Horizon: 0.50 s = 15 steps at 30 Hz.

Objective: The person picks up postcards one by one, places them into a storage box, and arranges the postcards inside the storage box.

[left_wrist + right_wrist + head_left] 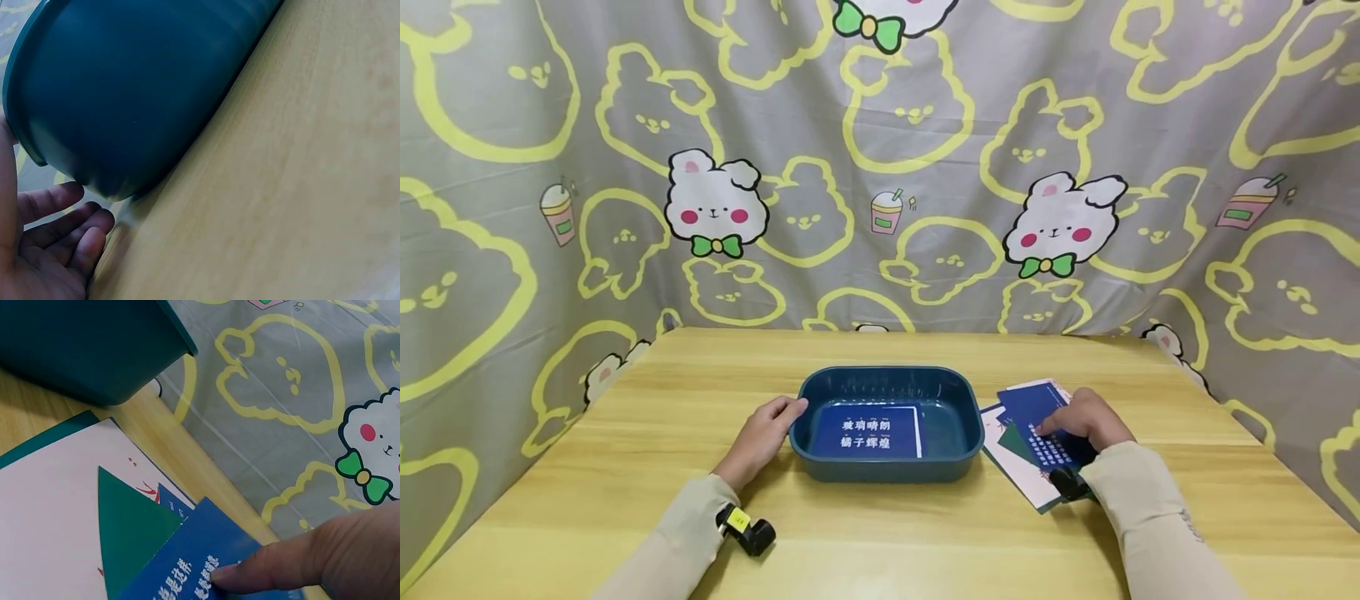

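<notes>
A dark teal basin [886,470] stands on the table, with a blue card [868,431] bearing white characters lying inside. My left hand [765,435] grips its left end, thumb over the rim; in the left wrist view the fingers [53,203] curl loosely by the outer wall. Right of the basin lies a loose, fanned pile of cards. My right hand [1090,421] holds the top blue card [1033,408] at its right side, the thumb [250,572] flat on its printed face and the other fingers hidden. Under it show a green card [134,531] and a pale card [50,481].
A wooden table [880,542] carries everything. Grey cloth [917,275] with yellow outlines and white rabbits hangs at the back and both sides. A small black camera [752,533] is strapped to the left wrist, another [1067,483] to the right.
</notes>
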Available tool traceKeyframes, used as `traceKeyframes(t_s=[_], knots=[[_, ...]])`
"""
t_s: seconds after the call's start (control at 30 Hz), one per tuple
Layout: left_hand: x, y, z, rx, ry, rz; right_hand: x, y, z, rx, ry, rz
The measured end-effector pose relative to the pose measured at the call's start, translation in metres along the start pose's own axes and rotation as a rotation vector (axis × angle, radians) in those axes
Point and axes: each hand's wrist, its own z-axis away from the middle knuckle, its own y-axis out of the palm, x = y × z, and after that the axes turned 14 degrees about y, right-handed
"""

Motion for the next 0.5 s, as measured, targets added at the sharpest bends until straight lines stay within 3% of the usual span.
traceKeyframes(t_s=[0.3,0.5], knots=[[0.000,-0.001,0.002,-0.007,0.000,-0.005,-0.001,0.010,0.003,-0.150,-0.067,-0.271],[0.000,0.000,0.002,-0.004,0.002,-0.003,0.000,0.013,0.002,-0.217,-0.037,-0.384]])
